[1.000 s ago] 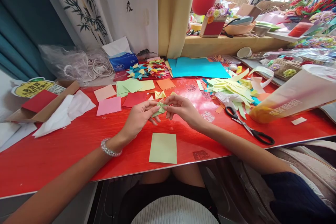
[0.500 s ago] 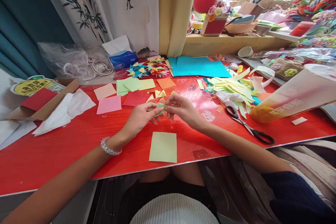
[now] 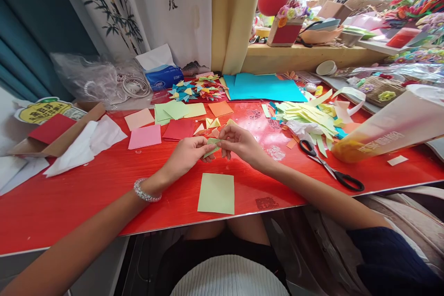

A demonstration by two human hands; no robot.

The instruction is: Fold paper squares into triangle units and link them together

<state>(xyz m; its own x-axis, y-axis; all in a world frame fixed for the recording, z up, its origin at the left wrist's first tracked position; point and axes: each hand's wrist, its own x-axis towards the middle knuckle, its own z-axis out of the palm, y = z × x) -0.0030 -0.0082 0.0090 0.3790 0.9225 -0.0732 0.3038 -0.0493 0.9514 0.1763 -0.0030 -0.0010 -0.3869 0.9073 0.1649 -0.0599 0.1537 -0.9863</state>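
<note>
Between my two hands is a small folded piece of light green paper point(image 3: 212, 142), held just above the red table. My left hand point(image 3: 190, 151) pinches its left side between thumb and fingers. At its right side my right hand point(image 3: 239, 145) is closed, with fingertips pinching the edge. My fingers cover much of the paper, so its exact folds are hidden. A flat light green paper square point(image 3: 216, 193) lies below my hands near the table's front edge. Just beyond them sit small folded yellow paper pieces point(image 3: 212, 123).
Stacks of pink point(image 3: 144, 137), red point(image 3: 179, 130) and green squares point(image 3: 176, 109) lie to the left. On the right are black-handled scissors point(image 3: 329, 169), paper strips point(image 3: 308, 118) and a tall cup point(image 3: 385, 127) lying tilted. Blue sheets point(image 3: 265, 88) and folded paper pieces point(image 3: 197, 89) are at the back.
The fingers of my left hand have curled in slightly around the green paper, which now looks flatter. Both hands stay in nearly the same place.
</note>
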